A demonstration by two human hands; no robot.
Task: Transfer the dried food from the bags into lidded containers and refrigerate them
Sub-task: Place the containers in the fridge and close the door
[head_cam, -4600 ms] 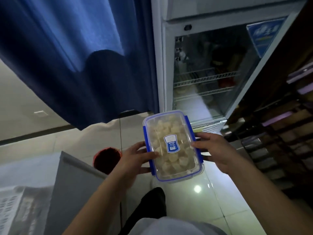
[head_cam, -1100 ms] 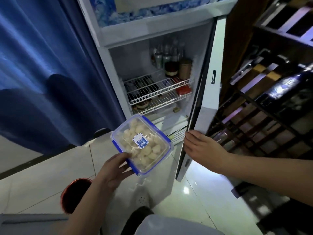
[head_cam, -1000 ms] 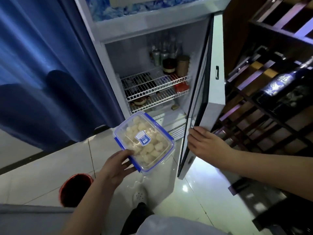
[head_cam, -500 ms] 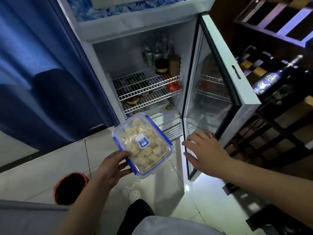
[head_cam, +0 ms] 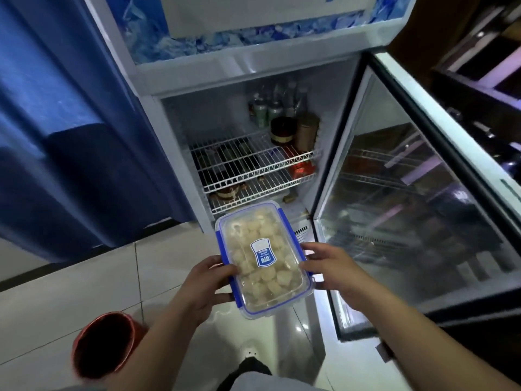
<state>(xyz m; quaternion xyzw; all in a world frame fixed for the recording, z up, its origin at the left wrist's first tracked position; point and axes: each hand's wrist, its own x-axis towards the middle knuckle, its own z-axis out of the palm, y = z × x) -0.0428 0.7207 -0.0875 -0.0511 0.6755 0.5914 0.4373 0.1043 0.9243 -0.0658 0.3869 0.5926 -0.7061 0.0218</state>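
A clear lidded container (head_cam: 260,256) with blue clips and a blue label is full of pale dried food pieces. I hold it level in front of the open fridge (head_cam: 242,80), below its lowest shelf. My left hand (head_cam: 204,283) grips its left side and my right hand (head_cam: 329,268) grips its right side. Inside the fridge, white wire shelves (head_cam: 253,162) carry jars and bottles (head_cam: 282,122) at the back right. The glass fridge door (head_cam: 417,198) stands swung wide to the right.
A dark blue curtain (head_cam: 64,122) hangs left of the fridge. A red bucket (head_cam: 104,344) stands on the tiled floor at lower left. A dark wooden rack (head_cam: 485,66) rises behind the door on the right.
The fridge door has swung fully open to the right. My right hand left the door and took the container's right side, so both hands now hold it, closer to the fridge.
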